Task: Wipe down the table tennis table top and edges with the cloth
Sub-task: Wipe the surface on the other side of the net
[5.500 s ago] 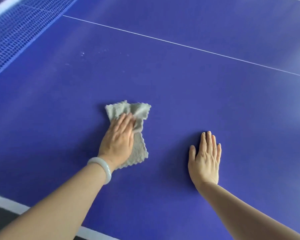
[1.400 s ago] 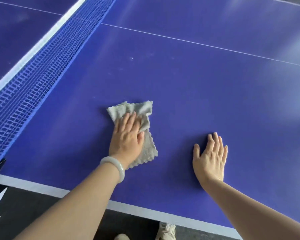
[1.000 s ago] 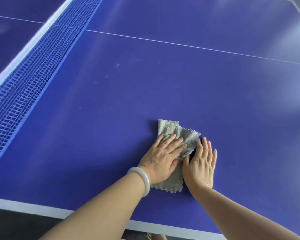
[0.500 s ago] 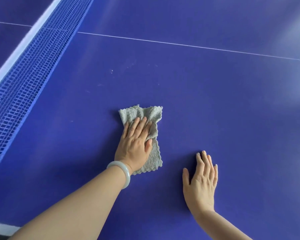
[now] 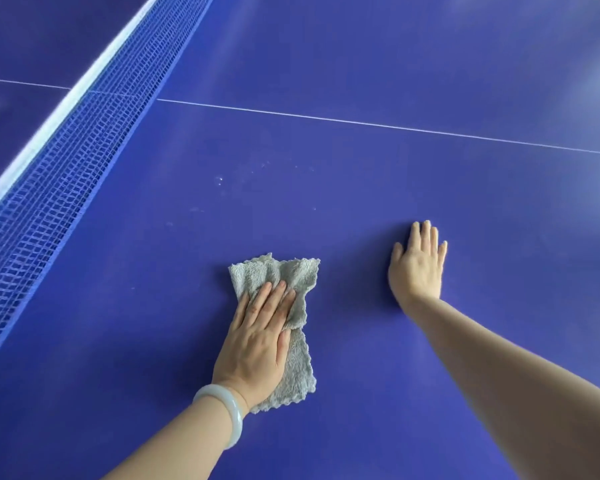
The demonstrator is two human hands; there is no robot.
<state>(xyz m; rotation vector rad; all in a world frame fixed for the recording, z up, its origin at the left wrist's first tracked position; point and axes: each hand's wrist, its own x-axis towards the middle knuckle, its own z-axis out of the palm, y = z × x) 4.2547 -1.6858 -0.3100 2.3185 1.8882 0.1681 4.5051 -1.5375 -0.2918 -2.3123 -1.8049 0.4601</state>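
The blue table tennis table top (image 5: 378, 188) fills the view. A grey fluffy cloth (image 5: 284, 275) lies crumpled on it, near the lower middle. My left hand (image 5: 260, 337) presses flat on the cloth with straight fingers, a pale bangle on its wrist. My right hand (image 5: 418, 265) rests flat on the bare table to the right of the cloth, fingers straight and together, apart from the cloth. A few pale specks (image 5: 219, 180) dot the surface beyond the cloth.
The blue net (image 5: 66, 161) with its white top band runs diagonally along the left. A thin white centre line (image 5: 361, 123) crosses the table beyond my hands. The table's near edge is out of view.
My view has shifted forward over the table. The cloth under my left hand lies a little nearer to me than half a second ago. My right hand stays flat, now further out.
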